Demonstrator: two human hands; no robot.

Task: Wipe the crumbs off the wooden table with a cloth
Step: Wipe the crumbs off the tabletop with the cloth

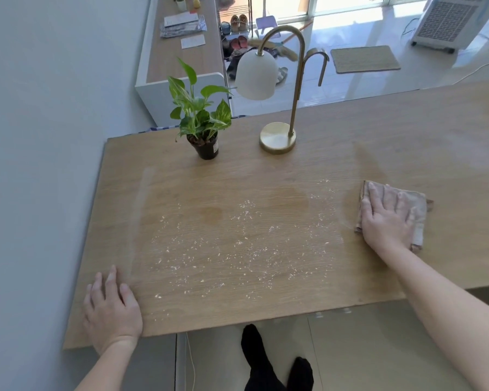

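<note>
Wooden table (407,142) holds scattered crumbs (237,249) mid-surface, right hand (386,218) pressing flat with straight fingers on folded cloth (419,213) right of them, left hand (110,309) resting flat, grasping nothing, at near-left edge.

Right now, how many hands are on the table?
2. The left hand lies flat on the table's near left corner. The right hand presses on the cloth at the right, beside the crumbs.
</note>
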